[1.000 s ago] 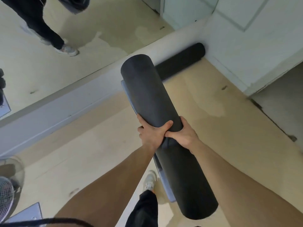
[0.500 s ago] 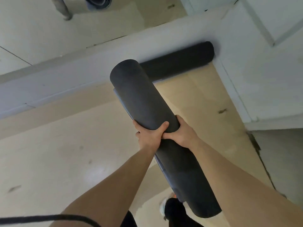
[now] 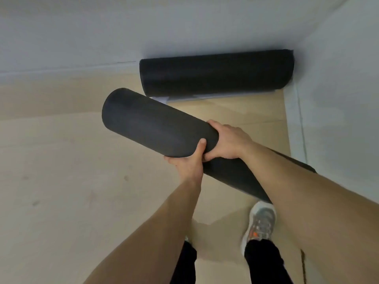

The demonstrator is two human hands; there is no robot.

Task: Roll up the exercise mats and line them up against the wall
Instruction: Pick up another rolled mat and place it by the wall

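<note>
I hold a rolled black exercise mat (image 3: 155,130) in the air, slanting from upper left down to lower right. My left hand (image 3: 189,165) grips it from below near its middle, thumb up over the roll. My right hand (image 3: 227,143) grips it from above, right beside the left. A second rolled black mat (image 3: 217,73) lies on the floor along the base of the far wall, its right end in the corner. The held mat's near end is hidden behind my right forearm.
A pale wall (image 3: 102,33) runs across the top and meets a side wall (image 3: 338,89) at the right. The floor (image 3: 61,160) is light wood. My grey shoe (image 3: 259,222) and dark trouser legs show below the mat.
I have stepped closer to the wall and corner. The held mat has swung from pointing away from me to lying more crosswise, nearer the mat on the floor. Both hands keep their grip.
</note>
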